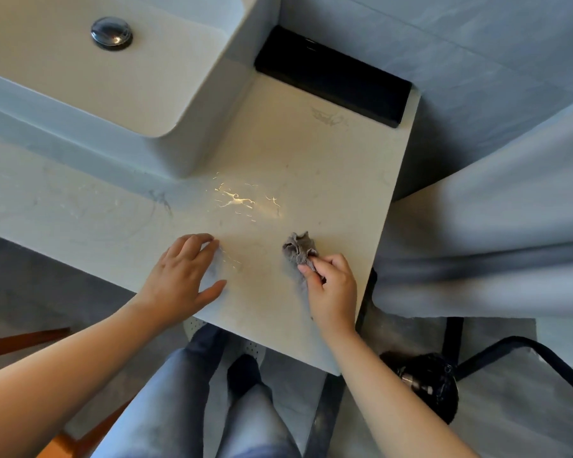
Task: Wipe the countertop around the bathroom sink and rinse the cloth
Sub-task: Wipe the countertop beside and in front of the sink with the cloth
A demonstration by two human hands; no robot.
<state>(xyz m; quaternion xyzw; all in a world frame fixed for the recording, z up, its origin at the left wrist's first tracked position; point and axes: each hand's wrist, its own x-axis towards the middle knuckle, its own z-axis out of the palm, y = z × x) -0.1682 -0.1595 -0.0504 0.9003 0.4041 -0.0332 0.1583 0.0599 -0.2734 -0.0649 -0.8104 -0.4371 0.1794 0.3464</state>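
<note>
Dim bluish light, warm glare on the countertop (239,200), wide-angle bending at edges

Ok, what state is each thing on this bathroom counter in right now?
Cloth: bunched, on the countertop, pinched by the right hand.
Right hand: fingers curled on the cloth.
Left hand: open, fingertips on the countertop.
Countertop: streaks glinting beside the sink.
Sink: no water standing in it.
</note>
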